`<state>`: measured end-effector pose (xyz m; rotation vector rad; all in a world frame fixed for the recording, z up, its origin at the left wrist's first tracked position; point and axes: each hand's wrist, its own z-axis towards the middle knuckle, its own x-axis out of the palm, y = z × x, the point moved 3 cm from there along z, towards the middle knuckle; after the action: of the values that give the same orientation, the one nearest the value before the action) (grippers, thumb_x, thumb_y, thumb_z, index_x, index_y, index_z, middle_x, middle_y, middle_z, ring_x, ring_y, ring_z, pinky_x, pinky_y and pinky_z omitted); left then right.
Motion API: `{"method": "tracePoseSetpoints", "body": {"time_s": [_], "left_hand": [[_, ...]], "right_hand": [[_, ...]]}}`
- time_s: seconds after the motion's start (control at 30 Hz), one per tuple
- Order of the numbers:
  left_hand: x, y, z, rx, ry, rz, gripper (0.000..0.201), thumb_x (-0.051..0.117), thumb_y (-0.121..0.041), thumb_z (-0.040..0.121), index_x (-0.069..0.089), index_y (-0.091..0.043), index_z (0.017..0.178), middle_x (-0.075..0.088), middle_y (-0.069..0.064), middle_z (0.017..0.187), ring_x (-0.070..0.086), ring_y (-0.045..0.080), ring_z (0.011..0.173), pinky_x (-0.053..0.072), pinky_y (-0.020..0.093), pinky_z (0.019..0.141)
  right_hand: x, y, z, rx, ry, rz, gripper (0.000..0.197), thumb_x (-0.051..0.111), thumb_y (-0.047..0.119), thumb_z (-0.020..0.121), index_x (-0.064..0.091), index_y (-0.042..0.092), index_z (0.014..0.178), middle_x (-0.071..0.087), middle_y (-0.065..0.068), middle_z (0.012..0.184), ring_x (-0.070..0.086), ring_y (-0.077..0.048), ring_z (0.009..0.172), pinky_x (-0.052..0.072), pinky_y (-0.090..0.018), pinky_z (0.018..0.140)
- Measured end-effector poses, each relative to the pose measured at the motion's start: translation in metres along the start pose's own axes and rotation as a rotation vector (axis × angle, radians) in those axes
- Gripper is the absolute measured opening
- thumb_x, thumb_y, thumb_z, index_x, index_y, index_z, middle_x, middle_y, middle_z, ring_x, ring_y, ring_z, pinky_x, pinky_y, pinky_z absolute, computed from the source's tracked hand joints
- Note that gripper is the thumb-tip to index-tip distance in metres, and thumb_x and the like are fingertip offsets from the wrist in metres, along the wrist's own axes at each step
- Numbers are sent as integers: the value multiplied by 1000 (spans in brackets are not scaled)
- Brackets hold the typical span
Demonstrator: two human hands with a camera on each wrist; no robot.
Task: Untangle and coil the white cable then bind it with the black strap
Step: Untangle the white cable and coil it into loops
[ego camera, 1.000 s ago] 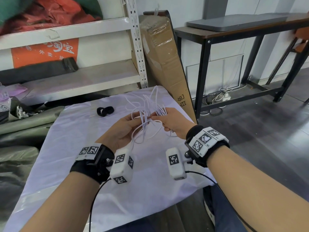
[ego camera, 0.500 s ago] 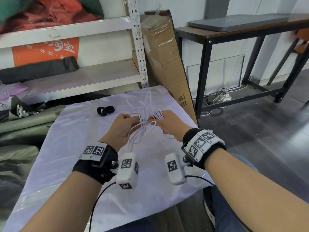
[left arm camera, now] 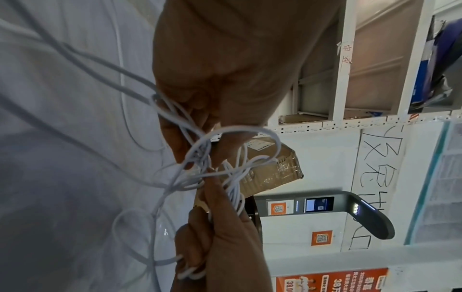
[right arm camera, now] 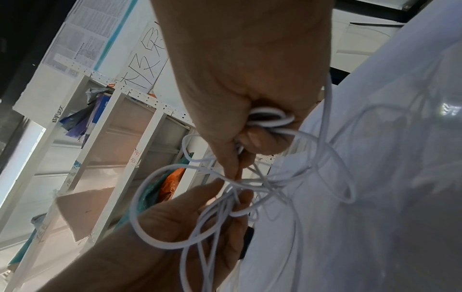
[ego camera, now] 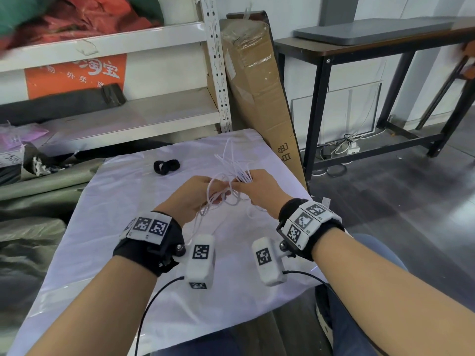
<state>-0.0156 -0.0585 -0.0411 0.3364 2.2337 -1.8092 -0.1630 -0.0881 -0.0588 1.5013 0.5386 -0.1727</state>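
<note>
I am holding the white cable (ego camera: 231,176) in a tangle above the desk (ego camera: 108,227), both hands meeting at it. My left hand (ego camera: 195,196) is pinching strands, fingers (right arm camera: 235,199) curled around loops; my right hand (ego camera: 259,188) is gripping a bunch. The knot's middle is hiding behind my fingers. The black strap (ego camera: 166,166) is lying on the desk, beyond my left hand.

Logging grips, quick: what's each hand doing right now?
Left hand: pinching the cable tangle.
Right hand: gripping a bunch of cable loops.
</note>
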Motion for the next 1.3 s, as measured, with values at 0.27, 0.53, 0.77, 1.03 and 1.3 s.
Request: {"method": "tracePoseSetpoints", "body": {"time_s": [0.27, 0.53, 0.77, 1.03, 1.3], "left_hand": [[6, -3, 3, 39, -102, -28, 32, 68, 1, 81, 52, -14, 103, 63, 11, 95, 59, 19, 77, 46, 25, 71], [3, -7, 1, -1, -133, -340, 15, 62, -5, 88, 48, -10, 93, 63, 11, 76, 57, 16, 56, 47, 26, 57], [-4, 1, -2, 18, -132, -676, 11, 50, -1, 95, 45, -9, 90, 64, 13, 79, 64, 18, 62, 52, 30, 70], [0, 5, -10, -64, 24, -814, 16, 33, 2, 96, 45, -7, 90, 65, 19, 113, 66, 17, 58, 51, 22, 50], [6, 10, -5, -56, 4, -753, 8, 45, -2, 96, 46, -8, 93, 69, 11, 102, 69, 14, 62, 57, 22, 54]], "right_hand": [[-1, -4, 3, 43, -4, -8, 23, 65, 29, 84, 69, 7, 90, 57, -3, 70, 46, -15, 60, 42, -35, 68], [2, 4, -3, 10, 76, -70, 21, 59, 29, 90, 61, 19, 71, 57, 4, 65, 44, -9, 53, 39, -25, 58], [-4, 3, -3, 71, 136, -187, 29, 60, 25, 90, 53, 13, 64, 52, 2, 58, 45, -12, 51, 37, -21, 51], [-19, 1, -14, 130, 37, 107, 15, 56, 24, 94, 64, 13, 88, 56, 1, 72, 39, -10, 55, 33, -13, 40], [-19, 11, -12, 73, 49, 204, 22, 46, 27, 98, 61, 12, 92, 43, 0, 65, 33, -11, 54, 31, -21, 49]]}}
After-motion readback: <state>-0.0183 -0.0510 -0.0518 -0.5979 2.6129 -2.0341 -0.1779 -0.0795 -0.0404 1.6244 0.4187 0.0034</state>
